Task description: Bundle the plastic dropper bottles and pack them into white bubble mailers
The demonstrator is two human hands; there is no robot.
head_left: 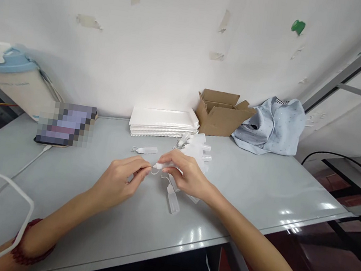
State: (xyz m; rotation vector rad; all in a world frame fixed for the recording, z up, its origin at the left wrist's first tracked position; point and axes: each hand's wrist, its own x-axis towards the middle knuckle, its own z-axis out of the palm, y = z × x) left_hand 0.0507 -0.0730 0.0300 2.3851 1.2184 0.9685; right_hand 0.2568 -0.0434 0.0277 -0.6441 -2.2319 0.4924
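My right hand [183,172] pinches a small translucent squeeze bottle [158,166] by its body, the white tip pointing left. At that tip, the thumb and forefinger of my left hand [125,177] are pressed together on something thin, too small to name. A loose strap curls below the tip. Another bottle [173,199] lies on the table just under my right hand. One more bottle [147,150] rests by itself behind my hands. Several further bottles [199,145] are heaped behind and beneath my right hand, partly hidden by it.
A stack of white flat packs [164,119] and an open cardboard box [222,119] stand against the wall. Light blue cloth [275,127] lies at the right back. To the left are a phone [68,125] with a white cable [22,170] and a blue-lidded container [15,79].
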